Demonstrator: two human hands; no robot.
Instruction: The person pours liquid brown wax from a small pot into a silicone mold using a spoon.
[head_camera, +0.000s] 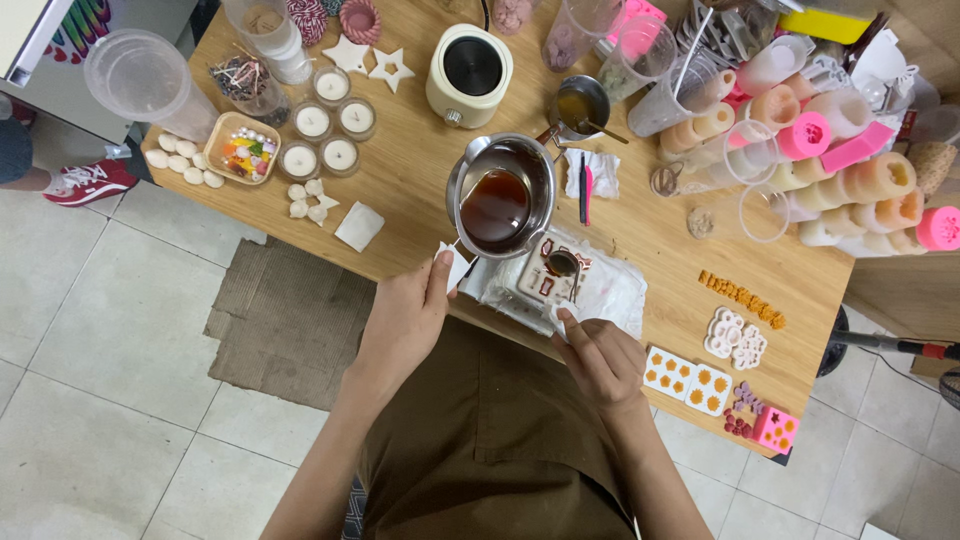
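Note:
My left hand (408, 318) grips the handle of a steel pouring pot (500, 195) through a white tissue; the pot holds dark amber liquid and is lifted over the table's near edge. A small spoon (562, 264) filled with the same liquid is pinched in my right hand (598, 358), and its bowl hovers over a white silicone mould (548, 275). The mould lies on a white cloth (612, 290) and some of its cavities have reddish fill.
The wooden table (420, 180) carries a cream electric warmer (470, 72), several white tealight candles (325, 135), clear plastic cups (640, 50), many pink and peach moulds (850, 170) at right, and small flower moulds (690, 378) near the front. A person's red shoe (88, 182) shows at left.

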